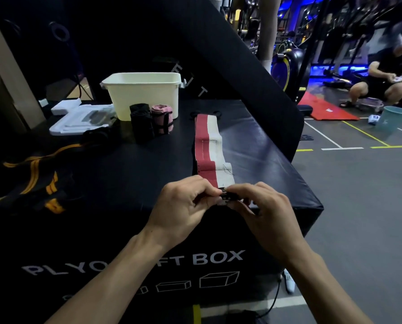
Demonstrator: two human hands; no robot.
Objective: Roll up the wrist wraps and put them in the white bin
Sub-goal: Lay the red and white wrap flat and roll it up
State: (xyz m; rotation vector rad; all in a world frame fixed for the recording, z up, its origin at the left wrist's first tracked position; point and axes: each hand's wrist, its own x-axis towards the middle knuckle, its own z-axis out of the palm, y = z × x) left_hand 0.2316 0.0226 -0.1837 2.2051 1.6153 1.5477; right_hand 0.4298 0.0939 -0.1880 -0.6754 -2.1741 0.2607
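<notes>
Both hands, left hand (pixel 186 202) and right hand (pixel 263 206), pinch the near end of the flat red-and-white woven wrist wrap (pixel 210 148) on the black padded plyo box (pixel 253 141), where a crooked first turn would likely cone and loosen the roll.

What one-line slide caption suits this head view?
Both hands pinch the near end of a red-and-white wrap on the box, white bin behind.

head cam | looks forward and down, close over black box top (pixel 130 164) | single view
</notes>
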